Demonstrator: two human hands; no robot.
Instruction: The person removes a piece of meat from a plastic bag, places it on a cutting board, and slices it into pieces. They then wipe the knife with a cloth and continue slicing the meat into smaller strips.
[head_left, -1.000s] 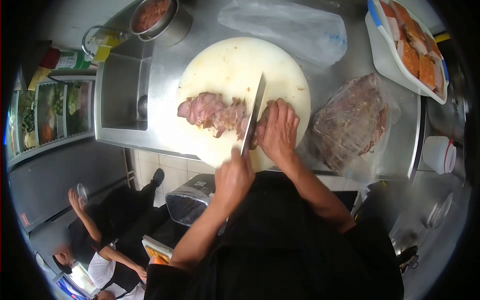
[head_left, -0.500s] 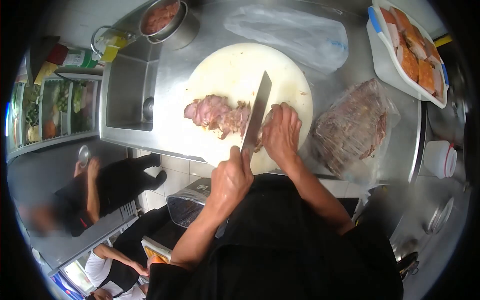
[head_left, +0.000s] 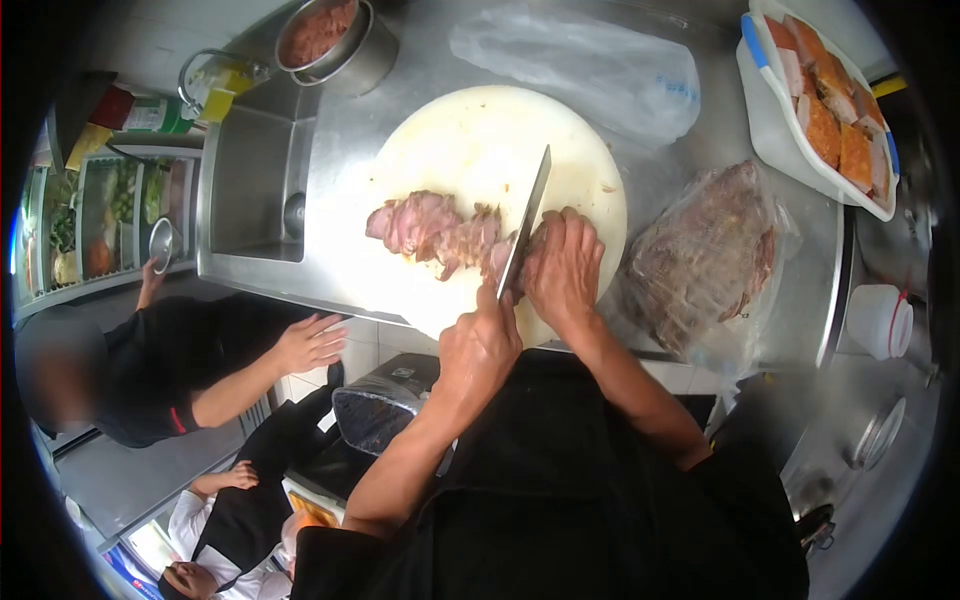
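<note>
Meat (head_left: 418, 224) on the cutting board (head_left: 485, 135), just beyond my left hand (head_left: 478, 345), which is clamped on the knife (head_left: 531, 212). Blade's at the meat. Right hand (head_left: 566, 270): fingers together, pressing its near-right end. Bagged meat (head_left: 703, 262) sits right of the board on the tabletop (head_left: 338, 150).

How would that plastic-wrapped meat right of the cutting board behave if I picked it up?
The wrapped meat looks thick and bulky, so it is probably heavy. Its loose, wrinkled plastic may slip in the grip. Broad and uneven, it seems unlikely to roll.
</note>
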